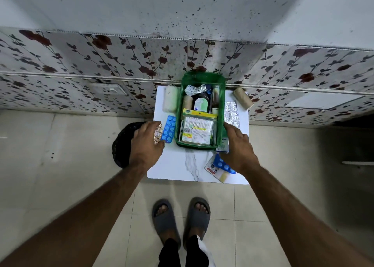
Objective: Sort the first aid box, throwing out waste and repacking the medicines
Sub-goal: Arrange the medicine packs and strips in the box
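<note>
A green first aid box (200, 78) stands open on a small white table (176, 169), filled with a dark bottle (201, 102), a pack of cotton buds (199, 130) and a crumpled foil strip (193, 89). My left hand (146, 143) is closed on an amber blister strip (157, 133), just left of a blue tablet strip (169, 129). My right hand (237, 147) rests flat by the box's right front corner, over a small white packet (222, 147). Another blue strip (222, 164) lies under its wrist.
A black waste basket (121, 143) sits on the floor left of the table, under my left hand. A white bandage roll (170, 100) lies left of the box; a beige roll (242, 97) and a silver foil strip (231, 114) lie right. A sachet (215, 172) is near the front edge.
</note>
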